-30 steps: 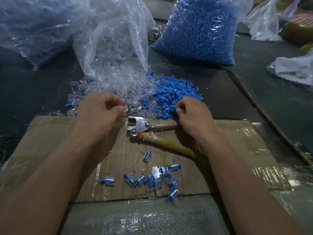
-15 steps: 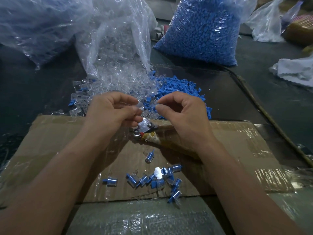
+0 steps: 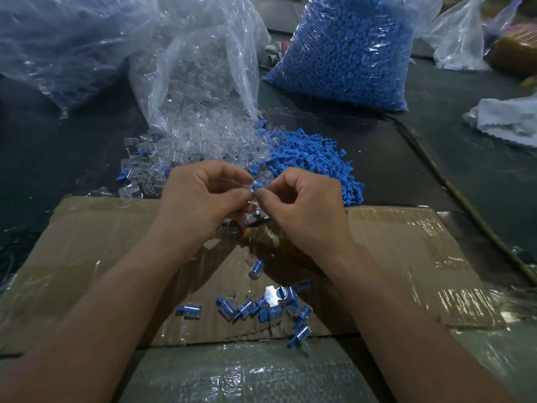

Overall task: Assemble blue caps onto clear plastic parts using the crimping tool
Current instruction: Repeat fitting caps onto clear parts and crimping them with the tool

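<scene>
My left hand [image 3: 200,200] pinches a small clear plastic part [image 3: 249,189] between thumb and forefinger. My right hand [image 3: 305,205] pinches a blue cap [image 3: 257,186] and holds it against that part, the fingertips of both hands meeting above the cardboard. The crimping tool [image 3: 255,223] lies on the cardboard sheet [image 3: 406,251] just below my hands, mostly hidden by them. A heap of loose blue caps [image 3: 313,158] and a heap of clear parts [image 3: 203,146] lie just beyond my hands. Several assembled pieces [image 3: 261,308] lie on the cardboard nearer me.
An open clear bag [image 3: 197,68] spills the clear parts. A full bag of blue caps [image 3: 348,50] stands at the back right. Another plastic bag [image 3: 58,39] fills the back left. A white cloth [image 3: 508,117] lies at the right edge, and a thin stick [image 3: 465,202] runs diagonally.
My right hand left the tool's handle and the blue heap, rose, and came toward my left hand; the fingertips now meet with a blue cap against the clear part.
</scene>
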